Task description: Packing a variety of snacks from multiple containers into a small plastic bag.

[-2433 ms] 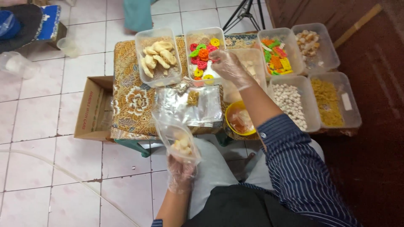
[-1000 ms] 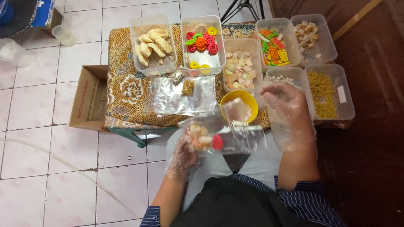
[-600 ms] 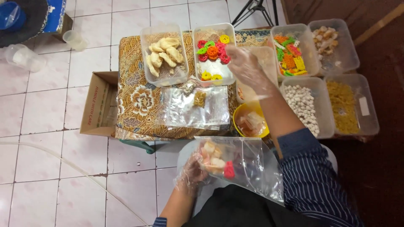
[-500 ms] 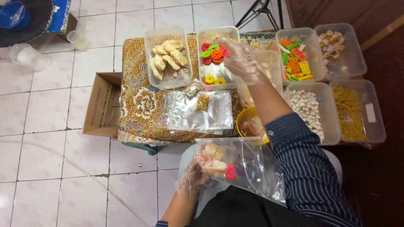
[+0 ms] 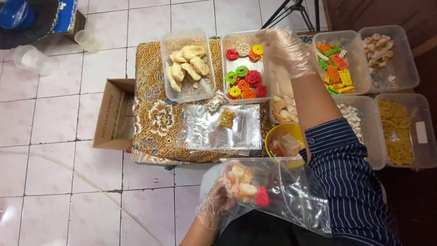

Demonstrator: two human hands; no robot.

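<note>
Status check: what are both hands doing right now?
Left hand grips clear bag of crackers. Right hand, gloved, over tub of coloured rings; grip unclear. Nothing blocking.

the right hand, gloved in clear plastic, is extended toward twelve o'clock, fingers curled downward, striped sleeve pushed above the wrist. the left hand, likewise gloved, is held low at six o'clock, fingers closed.
</note>
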